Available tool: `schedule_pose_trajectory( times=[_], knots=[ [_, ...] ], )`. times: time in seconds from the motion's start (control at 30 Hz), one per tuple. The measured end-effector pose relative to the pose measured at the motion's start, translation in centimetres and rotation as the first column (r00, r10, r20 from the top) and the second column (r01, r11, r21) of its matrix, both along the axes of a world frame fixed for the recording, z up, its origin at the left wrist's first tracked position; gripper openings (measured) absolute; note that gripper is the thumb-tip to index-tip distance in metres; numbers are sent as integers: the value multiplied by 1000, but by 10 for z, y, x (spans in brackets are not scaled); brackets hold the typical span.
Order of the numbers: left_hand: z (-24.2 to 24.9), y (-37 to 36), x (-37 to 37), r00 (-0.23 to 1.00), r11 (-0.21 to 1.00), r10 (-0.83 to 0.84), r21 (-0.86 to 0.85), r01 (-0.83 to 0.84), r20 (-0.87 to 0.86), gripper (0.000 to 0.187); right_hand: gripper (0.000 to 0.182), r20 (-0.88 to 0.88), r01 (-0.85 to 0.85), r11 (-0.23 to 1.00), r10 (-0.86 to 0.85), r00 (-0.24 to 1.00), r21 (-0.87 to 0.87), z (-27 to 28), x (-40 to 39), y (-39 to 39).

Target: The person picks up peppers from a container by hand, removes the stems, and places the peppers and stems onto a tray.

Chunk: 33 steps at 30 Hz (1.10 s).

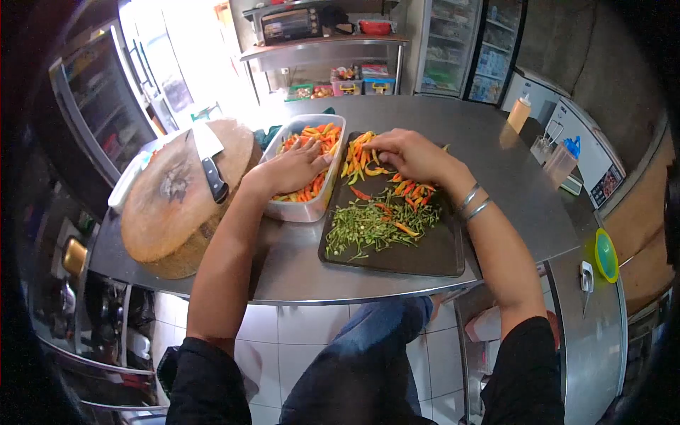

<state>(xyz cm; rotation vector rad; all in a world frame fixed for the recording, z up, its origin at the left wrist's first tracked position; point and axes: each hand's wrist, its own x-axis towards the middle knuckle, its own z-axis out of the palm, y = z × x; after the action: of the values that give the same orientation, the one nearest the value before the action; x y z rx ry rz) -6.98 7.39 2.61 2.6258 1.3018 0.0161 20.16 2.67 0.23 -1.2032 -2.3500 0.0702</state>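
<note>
My left hand (297,168) lies palm down, fingers spread, on red and orange chili peppers (327,134) in a clear plastic container (301,211). On the dark tray (446,255) beside it, my right hand (414,154) has its fingers bent and pinched at a chili pepper (373,154) in the far-left pile. Its fingertips are partly hidden. More chili peppers (414,191) lie under and in front of the right wrist. Green chili stems (368,228) are heaped at the near half of the tray, with a few chilies among them.
Left of the container, a knife (212,177) rests on a thick round wooden chopping block (173,205). Squeeze bottles (519,115) stand at the right end of the steel table (496,184). A yellow-green bowl (605,255) sits on the lower right counter.
</note>
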Motion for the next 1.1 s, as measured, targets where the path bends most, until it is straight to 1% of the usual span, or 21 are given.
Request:
schedule_pose_trajectory(
  times=[0.03,0.07,0.1,0.13,0.17,0.2,0.23,0.27,0.3,0.33,0.37,0.4,0.43,0.47,0.57,0.67,0.7,0.83,0.9,1.03,1.1],
  knots=[
    [5,0,1,1000,999,-14,-43,14,7,73,34,-12,-61,997,62,998,56,-5,-6,1],
    [6,0,1,999,996,-31,-88,32,15,73,34,-15,-62,997,62,998,55,-8,-9,1],
    [0,3,2,999,995,-34,-90,35,14,73,35,17,-61,998,61,998,2,-9,-12,-1],
    [-10,7,4,999,999,-14,-32,15,34,71,35,51,-55,997,58,997,-49,-8,-13,-3],
    [-17,10,5,998,1000,3,25,-4,59,70,29,43,-72,997,73,996,-26,-9,-12,-1],
    [-14,6,0,998,1000,-7,21,6,63,70,29,47,-62,998,63,997,-31,-11,-16,3],
    [-6,2,-5,1000,997,-18,74,19,-5,69,24,101,-54,995,62,993,-79,-10,-17,8],
    [-5,6,-4,997,990,-58,129,64,-54,68,19,171,-9,992,31,985,-128,-9,-10,8],
    [-61,64,-22,965,885,-211,390,255,-152,62,14,113,-8,1000,9,994,-13,-21,-11,14],
    [-59,60,-26,956,881,-238,376,286,-169,59,16,215,101,994,-92,972,-31,-25,-13,23],
    [-56,55,-28,946,877,-265,361,316,-186,56,18,156,85,995,-77,985,-43,-18,-13,11],
    [-53,49,-30,935,872,-292,346,346,-201,53,21,234,135,982,-101,967,-135,-19,-14,13],
    [-53,49,-32,942,887,-283,325,328,-177,53,24,184,138,990,-130,974,-28,-15,-15,2],
    [-51,47,-23,953,900,-272,314,301,-135,53,23,181,89,995,-95,979,42,-16,-12,5],
    [-46,45,-19,972,930,-229,281,236,-58,51,21,71,63,985,-52,996,-159,-12,-10,2],
    [-42,39,-16,977,940,-214,273,205,4,50,20,139,65,985,-42,989,-161,-9,-9,-4],
    [-42,39,-16,977,943,-211,269,196,29,49,21,145,115,975,-87,986,-191,-12,-10,0],
    [-37,35,-16,964,953,-206,258,158,169,48,22,131,81,985,-62,989,-150,-22,-6,18],
    [-34,31,-14,940,960,-210,242,145,269,47,21,146,43,998,-38,989,-35,-26,-5,20],
    [-27,18,-4,827,975,-208,177,134,523,45,18,102,32,999,-29,994,-21,-20,-6,14],
    [-24,11,6,726,982,-190,128,140,661,44,12,-33,61,996,-64,997,-70,-14,-7,7]
  ],
)
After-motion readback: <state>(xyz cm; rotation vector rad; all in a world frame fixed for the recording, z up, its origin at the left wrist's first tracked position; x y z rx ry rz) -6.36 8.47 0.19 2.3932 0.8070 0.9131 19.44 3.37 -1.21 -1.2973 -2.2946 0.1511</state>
